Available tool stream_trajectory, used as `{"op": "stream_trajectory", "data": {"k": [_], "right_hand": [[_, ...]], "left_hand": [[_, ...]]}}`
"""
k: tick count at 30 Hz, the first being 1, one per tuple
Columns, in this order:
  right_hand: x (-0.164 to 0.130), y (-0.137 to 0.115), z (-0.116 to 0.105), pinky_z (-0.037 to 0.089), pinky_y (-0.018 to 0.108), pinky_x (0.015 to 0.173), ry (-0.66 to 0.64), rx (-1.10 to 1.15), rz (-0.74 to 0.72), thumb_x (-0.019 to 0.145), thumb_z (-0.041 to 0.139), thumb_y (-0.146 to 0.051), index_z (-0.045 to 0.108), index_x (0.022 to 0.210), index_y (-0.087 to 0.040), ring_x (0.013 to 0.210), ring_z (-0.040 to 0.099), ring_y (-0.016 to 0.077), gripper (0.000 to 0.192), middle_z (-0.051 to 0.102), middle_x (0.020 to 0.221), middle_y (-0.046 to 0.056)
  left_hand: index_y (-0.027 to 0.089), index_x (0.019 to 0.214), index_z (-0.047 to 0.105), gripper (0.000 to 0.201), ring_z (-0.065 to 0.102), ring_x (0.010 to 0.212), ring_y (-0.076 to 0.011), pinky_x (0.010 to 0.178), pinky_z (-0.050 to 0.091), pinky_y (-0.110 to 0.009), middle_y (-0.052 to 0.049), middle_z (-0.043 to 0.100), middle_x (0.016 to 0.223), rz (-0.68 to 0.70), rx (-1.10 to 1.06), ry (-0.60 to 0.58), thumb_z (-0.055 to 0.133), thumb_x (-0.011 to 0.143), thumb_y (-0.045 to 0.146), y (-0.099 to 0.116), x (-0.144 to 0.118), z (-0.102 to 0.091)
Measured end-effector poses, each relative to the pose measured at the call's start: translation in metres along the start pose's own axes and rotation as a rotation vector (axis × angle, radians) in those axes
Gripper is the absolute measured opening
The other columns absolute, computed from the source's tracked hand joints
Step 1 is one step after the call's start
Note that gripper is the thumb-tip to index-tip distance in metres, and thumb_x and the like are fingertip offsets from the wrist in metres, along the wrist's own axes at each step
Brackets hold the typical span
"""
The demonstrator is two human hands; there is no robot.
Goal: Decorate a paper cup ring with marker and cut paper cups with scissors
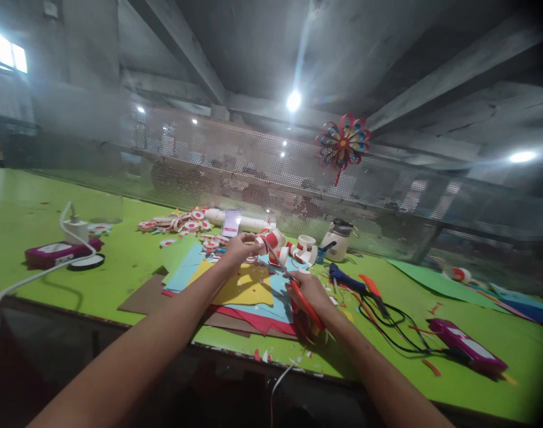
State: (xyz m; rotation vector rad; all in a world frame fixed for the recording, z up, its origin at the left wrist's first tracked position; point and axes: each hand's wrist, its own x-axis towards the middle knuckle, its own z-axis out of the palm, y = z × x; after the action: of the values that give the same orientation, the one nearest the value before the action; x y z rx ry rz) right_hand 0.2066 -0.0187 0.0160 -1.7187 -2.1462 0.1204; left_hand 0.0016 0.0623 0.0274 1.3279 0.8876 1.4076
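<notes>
The right hand (308, 292) grips red-handled scissors (298, 297), fingers through the loops, blades pointing up and left toward the left hand (238, 248). The left hand's fingers are closed on a small red-and-white paper piece (265, 241) at the blade tips; it seems to be a curled strip, though blur hides its shape. Both hands are above a stack of coloured sheets (247, 291) lying on brown card on the green desk (133, 261). Just beyond the left hand lie more red-and-white rolls (305, 248) and a scatter of round pieces (177, 224). Right of the scissors rests a blue glue gun (347, 279) with a black cord (396, 330), and near it a white jar (340, 239). A magenta box (467, 346) sits far right; another (57, 252) far left.
</notes>
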Motion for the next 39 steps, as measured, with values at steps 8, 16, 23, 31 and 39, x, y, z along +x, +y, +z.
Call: {"op": "stream_trajectory", "data": {"k": [8,16,23,31,39], "right_hand": [[0.0002,0.0009,0.0002,0.056,0.033,0.072,-0.002,0.032,0.014,0.094,0.058,-0.033,0.064,0.105,-0.015,0.082,0.065,0.0164,0.023,0.067,0.100,0.004],[-0.0023,-0.0036,-0.0056,0.055,0.036,0.075,0.004,0.018,0.013,0.093,0.060,-0.032,0.064,0.107,-0.014,0.084,0.066,0.0173,0.023,0.067,0.101,0.004],[-0.0035,-0.0044,-0.0030,0.055,0.036,0.075,0.003,0.024,0.015,0.093,0.060,-0.032,0.064,0.106,-0.014,0.085,0.066,0.0172,0.022,0.067,0.102,0.005],[-0.0011,-0.0046,-0.0022,0.055,0.036,0.076,0.022,0.048,0.009,0.093,0.060,-0.032,0.064,0.106,-0.015,0.087,0.065,0.0176,0.022,0.067,0.105,0.005],[-0.0009,-0.0030,-0.0025,0.055,0.035,0.075,0.014,0.015,0.028,0.093,0.059,-0.033,0.064,0.107,-0.015,0.086,0.066,0.0177,0.024,0.067,0.104,0.005]], "left_hand": [[0.015,0.118,0.057,0.031,0.063,0.096,-0.0205,0.081,0.056,-0.040,-0.009,0.062,0.115,0.033,0.078,-0.016,0.059,0.092,0.031,-0.0012,-0.0069,0.0026],[0.014,0.118,0.057,0.030,0.063,0.096,-0.0206,0.081,0.056,-0.040,-0.009,0.062,0.115,0.066,0.143,0.003,0.059,0.092,0.031,-0.0001,-0.0067,0.0043],[0.014,0.117,0.058,0.030,0.063,0.097,-0.0207,0.082,0.055,-0.041,-0.009,0.062,0.115,0.102,0.158,0.007,0.059,0.092,0.031,-0.0041,-0.0016,0.0013],[0.015,0.119,0.057,0.032,0.063,0.099,-0.0214,0.083,0.055,-0.042,-0.009,0.061,0.117,0.084,0.135,-0.025,0.058,0.092,0.032,-0.0020,-0.0011,0.0002],[0.015,0.121,0.056,0.033,0.063,0.097,-0.0209,0.081,0.056,-0.041,-0.009,0.060,0.118,0.045,0.161,-0.032,0.059,0.092,0.031,0.0016,-0.0076,0.0069]]}}
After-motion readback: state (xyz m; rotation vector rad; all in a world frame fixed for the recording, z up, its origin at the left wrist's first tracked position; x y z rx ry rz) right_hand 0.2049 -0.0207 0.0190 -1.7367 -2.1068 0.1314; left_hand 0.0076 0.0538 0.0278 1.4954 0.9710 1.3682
